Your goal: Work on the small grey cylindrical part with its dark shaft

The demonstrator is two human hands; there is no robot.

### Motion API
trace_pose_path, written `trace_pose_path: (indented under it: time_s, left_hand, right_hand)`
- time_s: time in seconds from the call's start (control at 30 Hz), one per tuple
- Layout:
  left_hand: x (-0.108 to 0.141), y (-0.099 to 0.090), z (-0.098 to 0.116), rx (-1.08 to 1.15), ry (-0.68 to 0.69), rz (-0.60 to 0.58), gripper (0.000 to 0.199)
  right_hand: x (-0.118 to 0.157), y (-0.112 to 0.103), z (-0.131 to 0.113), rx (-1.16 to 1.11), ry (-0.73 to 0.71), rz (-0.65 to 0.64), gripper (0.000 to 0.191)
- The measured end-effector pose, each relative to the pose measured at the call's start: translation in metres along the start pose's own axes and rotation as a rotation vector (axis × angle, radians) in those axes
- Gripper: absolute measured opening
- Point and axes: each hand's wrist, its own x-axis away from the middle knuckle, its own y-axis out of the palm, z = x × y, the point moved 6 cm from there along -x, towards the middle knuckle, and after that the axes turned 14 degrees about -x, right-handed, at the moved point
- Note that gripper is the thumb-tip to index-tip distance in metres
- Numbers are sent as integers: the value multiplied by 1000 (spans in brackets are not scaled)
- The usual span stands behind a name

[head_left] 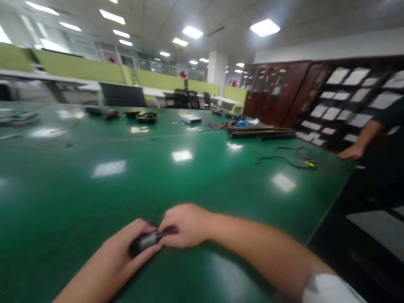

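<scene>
Low over the front of the green table [148, 181], my two hands meet at a small dark object with a silvery-grey band [147, 240]. My left hand [129, 244] is closed around its body, thumb and fingers on either side. With thumb and fingertips pinched, my right hand [186, 225] grips a thin dark part at the object's right end. Blur and my fingers hide most of the object, so its exact kind does not show.
Black cables with a yellow tag [309, 163] lie on the right. Long dark strips [261, 133], a white box [191, 119] and dark parts [147, 117] sit along the far side. Another person's hand [352, 152] rests on the table's right edge.
</scene>
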Motion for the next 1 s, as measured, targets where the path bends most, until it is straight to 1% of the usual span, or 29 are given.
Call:
trace_pose_path:
  time_s: [0.03, 0.1, 0.17, 0.27, 0.4, 0.5, 0.57, 0.63, 0.67, 0.83, 1.0]
  left_hand:
    - [4, -4, 7, -21, 7, -128, 26]
    - [5, -12, 18, -50, -27, -214, 22]
    - [1, -18, 25, -57, -62, -201, 21]
    - [1, -18, 29, -39, -81, -196, 23]
    - [5, -18, 28, 1, -63, -174, 22]
    - [7, -19, 26, 20, -66, -168, 23]
    - [7, -17, 26, 19, -56, -195, 22]
    - [7, -18, 26, 14, -61, -176, 23]
    - [7, -18, 26, 15, -59, -189, 23]
    - [8, -18, 26, 10, -77, -192, 24]
    - [8, -20, 27, 11, -72, -189, 23]
  right_hand:
    - [1, 4, 2, 6, -20, 25, 20]
    - [5, 8, 5, -24, -42, 87, 17]
    - [8, 10, 6, -64, -50, 105, 15]
    - [11, 11, 3, -96, -12, 113, 14]
    - [10, 11, 0, -120, 24, 94, 14]
    - [10, 12, 0, -140, 32, 107, 13]
    - [10, 13, 0, -144, 24, 112, 12]
    - [10, 15, 0, -137, 13, 86, 11]
    - [11, 13, 1, -138, 14, 110, 11]
    - [11, 13, 2, -128, 51, 99, 10]
    - [11, 14, 1, -133, 47, 100, 11]
